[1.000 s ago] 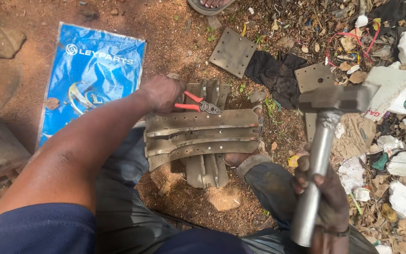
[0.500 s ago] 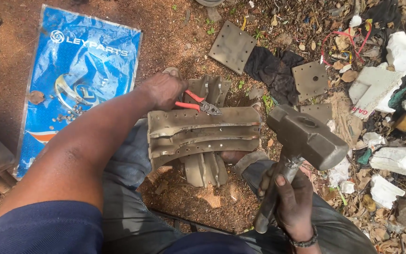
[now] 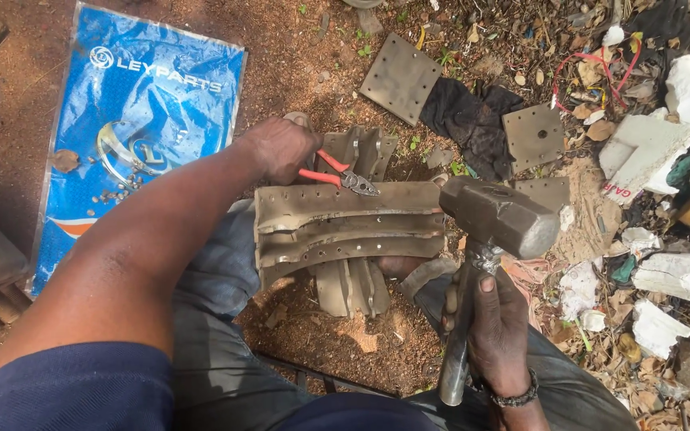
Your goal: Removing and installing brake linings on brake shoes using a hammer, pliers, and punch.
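The left hand (image 3: pixel 279 149) has its fingers curled shut around the red handles of a pair of pliers (image 3: pixel 343 175), whose grey jaws rest on the top edge of a curved metal brake shoe (image 3: pixel 345 226). The right hand (image 3: pixel 495 326) is wrapped tight about the steel handle of a heavy sledgehammer (image 3: pixel 495 222), fingers closed, thumb lying along the shaft; the blocky hammer head hangs just at the right end of the brake shoe, touching it or nearly so, I cannot tell which. The shoe lies across the person's lap, its ribbed, hole-studded flanges facing up, and it sits on top of another brake shoe (image 3: pixel 357 283) set crosswise beneath it. Beyond the hands, on the reddish dirt, lies a square flat lining plate (image 3: pixel 401 77) beside a dark rag (image 3: pixel 473 120), with a second plate (image 3: pixel 533 136) just right of the rag. To the left a blue plastic bag (image 3: pixel 141 136) lies flat, a few small rivets scattered on it. White foam scraps (image 3: pixel 668 275) and dry leaves litter the right side.
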